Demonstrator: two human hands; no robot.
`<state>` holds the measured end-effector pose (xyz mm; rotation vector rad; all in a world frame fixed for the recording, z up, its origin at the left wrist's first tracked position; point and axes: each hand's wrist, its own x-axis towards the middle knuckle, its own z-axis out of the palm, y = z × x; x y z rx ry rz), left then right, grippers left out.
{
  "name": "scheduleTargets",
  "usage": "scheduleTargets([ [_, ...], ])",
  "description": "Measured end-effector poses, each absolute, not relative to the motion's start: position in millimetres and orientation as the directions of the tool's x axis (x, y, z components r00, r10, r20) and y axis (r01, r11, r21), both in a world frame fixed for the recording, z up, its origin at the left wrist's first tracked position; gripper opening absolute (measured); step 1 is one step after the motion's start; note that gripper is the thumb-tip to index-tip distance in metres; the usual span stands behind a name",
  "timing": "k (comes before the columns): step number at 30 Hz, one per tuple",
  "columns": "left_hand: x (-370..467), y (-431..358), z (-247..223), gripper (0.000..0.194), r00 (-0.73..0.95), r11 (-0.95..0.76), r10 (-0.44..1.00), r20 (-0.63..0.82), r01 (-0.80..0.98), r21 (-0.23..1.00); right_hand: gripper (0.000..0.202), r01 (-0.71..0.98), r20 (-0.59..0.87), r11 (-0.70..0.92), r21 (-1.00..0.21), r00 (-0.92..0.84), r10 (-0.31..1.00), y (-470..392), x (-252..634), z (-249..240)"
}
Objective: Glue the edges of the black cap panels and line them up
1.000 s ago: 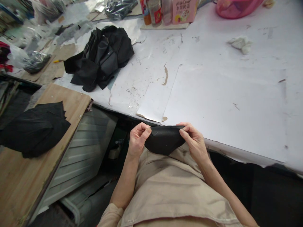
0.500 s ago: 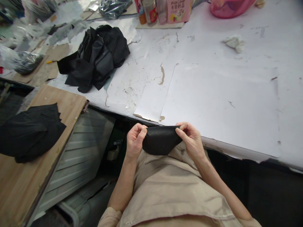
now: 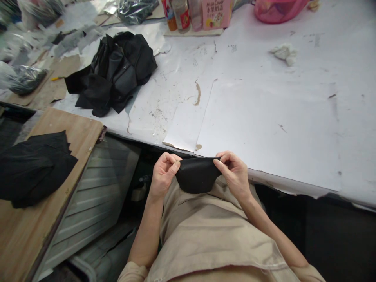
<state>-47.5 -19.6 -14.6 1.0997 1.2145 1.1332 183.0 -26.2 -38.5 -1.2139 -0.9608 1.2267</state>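
Between my two hands a small black piece of fabric [image 3: 197,176] is stretched, its top edge nearly straight and its lower edge rounded. My left hand [image 3: 165,174] pinches its upper left corner, and my right hand [image 3: 233,172] pinches the upper right corner. The piece hangs over my lap, just off the table's front edge. A crumpled heap of black fabric [image 3: 117,74] lies on the white-covered table [image 3: 264,129]. More black fabric pieces [image 3: 35,166] are stacked on a wooden board [image 3: 76,127] at my left.
Bottles [image 3: 180,17] and a pink carton [image 3: 216,15] stand at the back of the table. A pink basket [image 3: 279,11] and a crumpled white tissue [image 3: 284,54] are farther right. Plastic bags [image 3: 28,78] lie at the far left. Below the board is a ridged pale panel [image 3: 100,176].
The view has shifted slightly, so the table and board sit a little farther left. Both hands keep their hold on the black fabric, with hardly any movement.
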Motion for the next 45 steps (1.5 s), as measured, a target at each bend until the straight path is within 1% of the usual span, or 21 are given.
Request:
scheduleTargets([
  [2,-55.5,-16.0,-6.3,0.024,0.065,0.127,0.989,-0.131,0.056,0.99,0.028,-0.119,-0.052,-0.041,-0.992,0.087,0.995,-23.6,183.2,-34.6],
  [4,-59.1,-11.5,6.1,0.026,0.142,0.07,0.984,-0.112,0.271,0.96,0.027,-0.071,-0.003,-0.001,-0.997,0.023,1.0,-19.7,181.2,-29.4],
  [5,-58.1,-9.1,12.9,0.024,0.199,0.005,0.975,-0.094,0.403,0.915,0.027,-0.046,0.026,0.026,-0.999,-0.01,1.0,-17.5,179.1,-26.9],
  [7,-50.1,-4.7,24.6,0.022,0.325,-0.167,0.944,-0.053,0.612,0.773,0.026,-0.007,0.093,0.093,-0.996,-0.075,0.993,-12.8,173.2,-23.1],
  [9,-37.1,-1.5,30.7,0.026,0.427,-0.302,0.904,-0.029,0.685,0.664,0.025,0.012,0.156,0.159,-0.987,-0.125,0.98,-8.8,167.1,-21.4],
  [11,-24.8,0.3,30.0,0.032,0.453,-0.331,0.891,-0.019,0.679,0.655,0.024,0.025,0.192,0.198,-0.98,-0.154,0.969,-6.5,163.9,-21.6],
  [15,-15.0,0.5,17.6,0.038,0.411,-0.221,0.911,-0.049,0.584,0.781,0.018,0.045,0.244,0.257,-0.965,-0.187,0.952,-8.9,169.8,-25.6],
  [18,-16.1,-0.5,9.1,0.041,0.39,-0.149,0.918,-0.072,0.506,0.849,0.007,0.003,0.25,0.254,-0.967,-0.177,0.952,-14.9,178.5,-30.7],
  [21,-17.4,-2.3,4.3,0.04,0.342,-0.091,0.936,-0.086,0.469,0.878,0.024,-0.095,0.199,0.185,-0.978,-0.163,0.966,-19.5,183.6,-36.1],
  [23,-17.8,-3.7,2.3,0.038,0.307,-0.06,0.947,-0.095,0.459,0.886,0.027,-0.109,0.174,0.158,-0.981,-0.158,0.972,-20.6,184.4,-38.7],
  [25,-18.0,-4.9,0.7,0.037,0.281,-0.038,0.954,-0.103,0.456,0.889,0.025,-0.072,0.177,0.168,-0.983,-0.15,0.973,-20.5,184.2,-40.2],
  [29,-17.7,-6.7,-1.8,0.034,0.258,-0.026,0.961,-0.103,0.453,0.891,0.02,0.04,0.258,0.267,-0.963,-0.155,0.954,-19.5,184.0,-41.2],
  [32,-16.9,-7.9,-1.8,0.032,0.252,-0.051,0.965,-0.074,0.458,0.888,0.013,0.123,0.304,0.327,-0.937,-0.175,0.937,-20.0,183.9,-42.1],
  [35,-15.9,-8.8,0.3,0.031,0.257,-0.105,0.966,-0.025,0.481,0.87,0.01,0.172,0.328,0.36,-0.917,-0.186,0.926,-21.1,182.6,-43.8],
  [37,-15.4,-9.1,2.0,0.03,0.254,-0.126,0.967,-0.006,0.501,0.856,0.01,0.179,0.34,0.373,-0.91,-0.189,0.921,-21.5,181.3,-44.7],
  [40,-14.7,-9.6,2.9,0.032,0.238,-0.112,0.971,-0.017,0.515,0.85,0.014,0.163,0.337,0.371,-0.914,-0.206,0.919,-21.4,179.1,-44.4],
  [45,-12.9,-10.3,0.3,0.044,0.232,-0.026,0.968,-0.09,0.454,0.891,0.018,0.1,0.269,0.287,-0.953,-0.164,0.949,-22.4,174.1,-40.7],
])
